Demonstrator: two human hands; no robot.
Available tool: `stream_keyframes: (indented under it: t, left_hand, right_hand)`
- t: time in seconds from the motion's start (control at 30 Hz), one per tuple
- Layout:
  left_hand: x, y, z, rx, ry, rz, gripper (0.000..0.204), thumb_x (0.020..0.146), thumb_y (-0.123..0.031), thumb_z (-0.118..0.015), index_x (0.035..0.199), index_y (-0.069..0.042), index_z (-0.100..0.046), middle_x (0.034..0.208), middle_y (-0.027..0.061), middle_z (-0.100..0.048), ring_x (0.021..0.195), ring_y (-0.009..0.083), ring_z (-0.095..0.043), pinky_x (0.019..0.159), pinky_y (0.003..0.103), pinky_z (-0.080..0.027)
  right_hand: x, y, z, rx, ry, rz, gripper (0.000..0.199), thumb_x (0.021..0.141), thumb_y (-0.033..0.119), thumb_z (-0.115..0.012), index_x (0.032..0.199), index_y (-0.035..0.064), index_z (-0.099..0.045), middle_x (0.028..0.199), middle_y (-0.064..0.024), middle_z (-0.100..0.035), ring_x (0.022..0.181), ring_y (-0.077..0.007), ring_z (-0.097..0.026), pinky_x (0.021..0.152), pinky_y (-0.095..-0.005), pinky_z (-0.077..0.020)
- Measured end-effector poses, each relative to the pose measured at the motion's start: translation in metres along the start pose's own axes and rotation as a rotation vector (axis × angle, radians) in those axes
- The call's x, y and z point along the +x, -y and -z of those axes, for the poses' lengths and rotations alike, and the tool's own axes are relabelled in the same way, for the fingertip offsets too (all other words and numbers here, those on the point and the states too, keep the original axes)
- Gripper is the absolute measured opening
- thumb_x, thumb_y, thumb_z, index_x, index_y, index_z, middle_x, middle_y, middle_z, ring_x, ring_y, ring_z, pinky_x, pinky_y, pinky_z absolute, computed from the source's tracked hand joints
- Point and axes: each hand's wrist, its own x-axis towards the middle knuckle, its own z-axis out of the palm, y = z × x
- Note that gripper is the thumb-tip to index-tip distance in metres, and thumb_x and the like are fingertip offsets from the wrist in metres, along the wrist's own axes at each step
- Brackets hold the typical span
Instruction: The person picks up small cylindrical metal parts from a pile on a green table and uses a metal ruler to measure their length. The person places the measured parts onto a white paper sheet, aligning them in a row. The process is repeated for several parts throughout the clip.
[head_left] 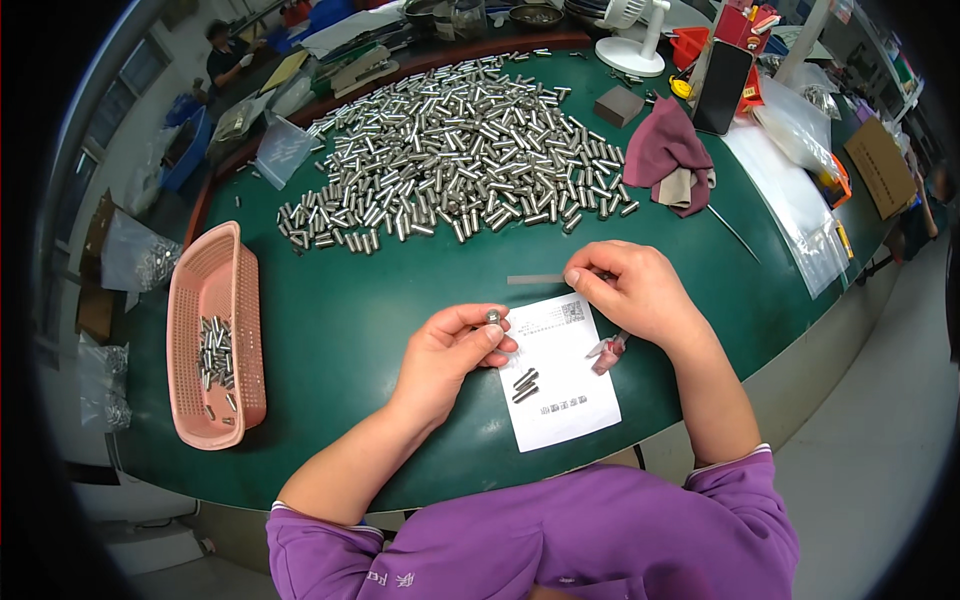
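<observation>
We see our left hand (452, 345) pinching one small metal pin (493, 316) end-on between thumb and forefinger, just above the left edge of a white printed paper sheet (560, 375) lying on the green worktop (350, 310). Our right hand (635, 290) sits at about two o'clock from the left one, fingers curled, thumb and forefinger tip pressed on the end of a thin grey strip (535, 279) that lies flat at the sheet's top edge; whether it grips anything else, we cannot tell. A small pink-handled tool (607, 352) pokes out beneath that hand at the sheet's right edge. Two more pins (525, 384) rest on the sheet at its centre. At twelve o'clock, well apart from the hands, spreads a large heap of pins (460, 150). At nine o'clock stands a pink basket (195, 300) holding a few pins. A maroon cloth (670, 150) lies at one o'clock.
</observation>
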Motion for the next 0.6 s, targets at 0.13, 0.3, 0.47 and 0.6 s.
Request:
stream_keyframes:
  t: [0.13, 0.3, 0.47, 0.6]
  left_hand:
    - [-0.0004, -0.0012, -0.0017, 0.016, 0.012, 0.012, 0.029, 0.092, -0.013, -0.057, 0.118, 0.001, -0.056, 0.1, 0.0061, -0.061, 0.087, 0.0131, -0.062, 0.076, 0.025, -0.053]
    - [-0.001, -0.0024, -0.0049, 0.006, 0.0, 0.016, 0.031, 0.095, -0.013, -0.053, 0.123, 0.002, -0.054, 0.097, 0.0047, -0.06, 0.086, 0.0117, -0.06, 0.077, 0.024, -0.052]
    - [0.0003, 0.003, -0.0008, 0.005, 0.022, -0.031, 0.032, 0.096, -0.011, -0.05, 0.125, 0.001, -0.052, 0.096, 0.005, -0.059, 0.083, 0.0112, -0.058, 0.074, 0.025, -0.05]
    - [0.0022, 0.0064, 0.0008, 0.019, 0.024, -0.141, 0.022, 0.095, -0.011, -0.05, 0.115, 0.0, -0.051, 0.094, 0.0072, -0.06, 0.08, 0.0117, -0.057, 0.072, 0.025, -0.049]
  right_hand:
    - [-0.0007, -0.0015, -0.0005, -0.002, -0.006, 0.018, 0.02, 0.083, 0.027, -0.06, 0.084, 0.0085, -0.068, 0.072, -0.0087, -0.062, 0.067, -0.0241, -0.061, 0.061, -0.0356, -0.0474]
    - [-0.0001, -0.0013, -0.0001, -0.01, 0.004, 0.025, 0.02, 0.083, 0.027, -0.06, 0.084, 0.0081, -0.068, 0.072, -0.0089, -0.062, 0.066, -0.0242, -0.06, 0.061, -0.0356, -0.0472]
    - [0.0003, -0.0019, -0.0009, -0.005, 0.007, 0.01, 0.02, 0.083, 0.027, -0.06, 0.084, 0.0081, -0.068, 0.073, -0.0091, -0.062, 0.067, -0.0242, -0.061, 0.061, -0.0354, -0.0474]
    - [0.0005, 0.0011, -0.0001, 0.04, 0.031, -0.019, 0.021, 0.08, 0.028, -0.064, 0.088, 0.0091, -0.068, 0.074, -0.0079, -0.062, 0.068, -0.0225, -0.061, 0.063, -0.0338, -0.0483]
